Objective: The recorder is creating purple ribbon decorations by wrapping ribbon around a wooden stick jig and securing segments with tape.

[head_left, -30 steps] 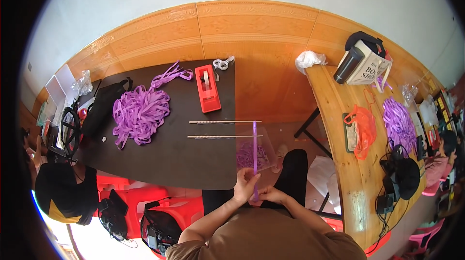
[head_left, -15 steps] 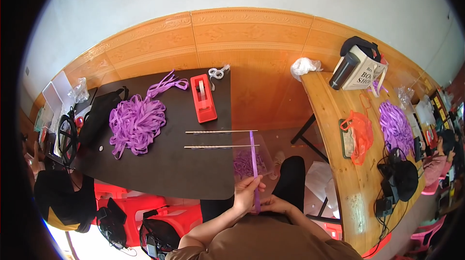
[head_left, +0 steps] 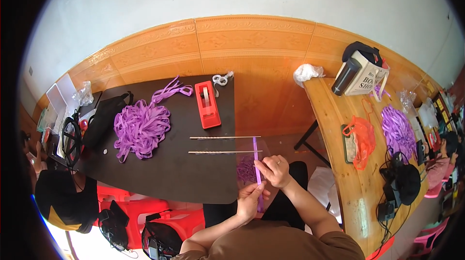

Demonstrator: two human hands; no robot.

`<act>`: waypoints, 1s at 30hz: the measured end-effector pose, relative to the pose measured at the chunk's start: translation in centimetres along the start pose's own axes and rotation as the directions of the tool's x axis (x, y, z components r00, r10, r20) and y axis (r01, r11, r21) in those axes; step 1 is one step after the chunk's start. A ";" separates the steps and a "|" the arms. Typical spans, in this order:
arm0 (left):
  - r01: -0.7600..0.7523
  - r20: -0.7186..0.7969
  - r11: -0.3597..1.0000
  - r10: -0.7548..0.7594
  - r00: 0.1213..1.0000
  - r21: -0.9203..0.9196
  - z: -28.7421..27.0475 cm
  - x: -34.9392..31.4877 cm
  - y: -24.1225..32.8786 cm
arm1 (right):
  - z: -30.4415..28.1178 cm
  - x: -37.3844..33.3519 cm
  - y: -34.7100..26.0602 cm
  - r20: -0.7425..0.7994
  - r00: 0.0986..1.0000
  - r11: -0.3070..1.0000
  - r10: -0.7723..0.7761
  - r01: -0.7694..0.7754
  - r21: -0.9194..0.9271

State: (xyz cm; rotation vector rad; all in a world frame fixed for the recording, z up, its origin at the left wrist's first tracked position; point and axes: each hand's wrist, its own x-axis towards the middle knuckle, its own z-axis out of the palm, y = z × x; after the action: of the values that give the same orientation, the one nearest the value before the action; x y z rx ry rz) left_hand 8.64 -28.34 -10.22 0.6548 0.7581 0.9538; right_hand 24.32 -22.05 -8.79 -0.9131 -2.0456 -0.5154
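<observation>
A purple ribbon (head_left: pixel 256 163) runs from two thin rods (head_left: pixel 225 152) down to my hands. The rods lie on the dark table and stick out past its right edge, with the ribbon at their ends. My left hand (head_left: pixel 249 201) pinches the lower part of the ribbon. Just above it and to the right, my right hand (head_left: pixel 275 171), a ring on one finger, grips the same ribbon between its fingertips. Behind the hands, a clear bin holds purple ribbon pieces (head_left: pixel 245 169), partly hidden. A large heap of purple ribbon (head_left: pixel 141 129) lies on the table, left of the rods.
On the dark table (head_left: pixel 160 177) stand a red tape dispenser (head_left: pixel 208 106) and white-handled scissors (head_left: pixel 220 80). A wooden table (head_left: pixel 334 129) at the right bears a tote bag (head_left: pixel 365 75), an orange plastic bag (head_left: pixel 362 139) and more purple ribbon (head_left: pixel 398 129). Red stools (head_left: pixel 179 225) stand at lower left.
My right hand has risen from near my lap to the ribbon and now grips it above the left hand. My left hand sits slightly lower on the ribbon. The view has shifted slightly.
</observation>
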 end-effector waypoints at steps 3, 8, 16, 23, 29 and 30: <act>-0.042 -0.004 0.999 0.042 0.999 0.010 0.0 -0.1 0.0 | 0.1 0.4 -0.1 0.000 0.999 0.999 -0.052 0.052 0.014; -0.053 0.016 0.998 0.053 0.998 0.027 0.0 -0.1 -0.1 | 0.8 -0.2 -0.8 -0.007 0.998 0.997 -0.057 0.058 0.054; -0.119 0.096 0.992 0.114 0.989 0.048 0.3 -1.5 0.4 | -0.2 1.8 -1.5 -0.026 0.999 0.987 0.041 -0.037 0.159; -0.201 0.199 0.979 0.193 0.961 0.021 -0.2 -1.5 0.8 | -0.9 6.7 0.3 0.109 0.880 0.681 0.463 -0.432 0.591; -0.191 0.053 0.968 0.185 0.981 0.164 -1.0 2.8 -1.2 | 1.0 9.6 6.3 0.535 0.560 0.075 0.632 -0.732 0.677; -0.138 -0.043 0.970 0.150 0.988 0.202 -0.9 4.0 -1.3 | 1.9 9.4 7.4 0.587 0.508 -0.060 0.631 -0.722 0.689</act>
State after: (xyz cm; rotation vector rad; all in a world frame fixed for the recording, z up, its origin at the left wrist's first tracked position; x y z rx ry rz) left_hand 9.98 -25.20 -12.86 0.8690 0.8736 1.0416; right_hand 25.14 -12.10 -1.95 -1.0447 -1.1966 1.2160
